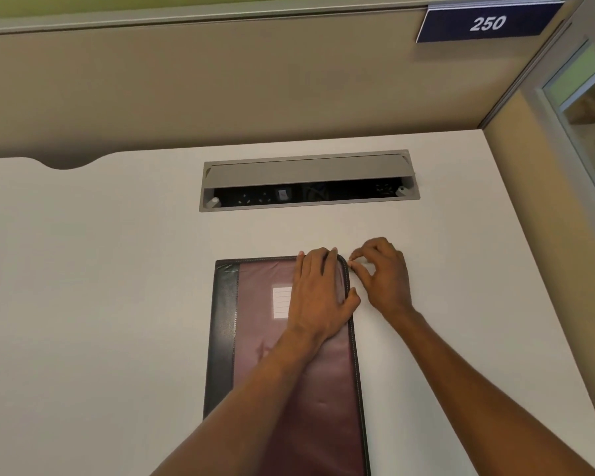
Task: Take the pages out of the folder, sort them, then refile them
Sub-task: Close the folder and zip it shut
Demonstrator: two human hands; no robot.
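Desk (100, 269) white. Cable tray (308, 180) with lid raised lies beyond pinch, well apart. Beige partition (220, 91) behind that; sign "250" (487, 23) high to right. Nothing between hands and folder.

Folder (330, 407) maroon, closed, flat on desk, running from pinch back toward person. White label (281, 302) sits left of pinch; black spine strip (224, 321) farther left.

Left hand (320, 293) flat, fingers straight, pressing folder's far right corner just left of pinch. Right hand (385, 280) beside folder, thumb and forefinger pinching zip (346, 274) at that corner, other fingers curled, wrist low over desk.
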